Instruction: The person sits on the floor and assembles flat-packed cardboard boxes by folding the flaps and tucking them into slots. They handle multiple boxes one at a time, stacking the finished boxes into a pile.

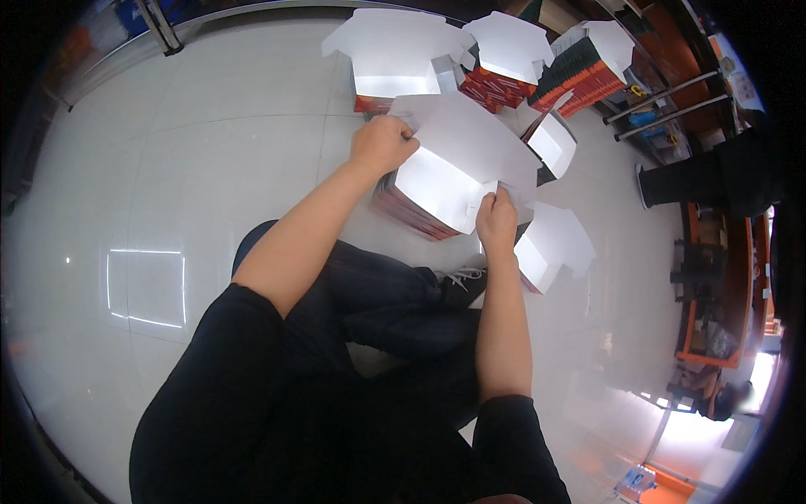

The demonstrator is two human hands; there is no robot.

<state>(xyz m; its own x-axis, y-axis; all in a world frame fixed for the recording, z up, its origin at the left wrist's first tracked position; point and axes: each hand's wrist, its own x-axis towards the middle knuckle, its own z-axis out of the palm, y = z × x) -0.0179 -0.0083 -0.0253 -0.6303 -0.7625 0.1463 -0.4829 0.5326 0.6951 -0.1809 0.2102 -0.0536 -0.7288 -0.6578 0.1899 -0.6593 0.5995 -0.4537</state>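
White flat die-cut cardboard box blank (pixel 457 164), lying atop a red-edged stack of blanks (pixel 411 214) on the pale tiled floor (pixel 210 126); left hand (pixel 382 144) grips its far corner, right hand (pixel 497 220) pinches its near edge. Similar stacks (pixel 504 67) stand beyond.

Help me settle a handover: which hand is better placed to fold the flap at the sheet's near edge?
Right, probably. The right hand already pinches the near edge of the white cardboard sheet; the left hand grips its far corner.

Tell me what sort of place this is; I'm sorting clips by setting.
Probably a shop or workroom floor. The person sits on glossy pale floor tiles, both hands on a flat white carton blank atop a stack, with more stacks of blanks and orange shelving nearby.
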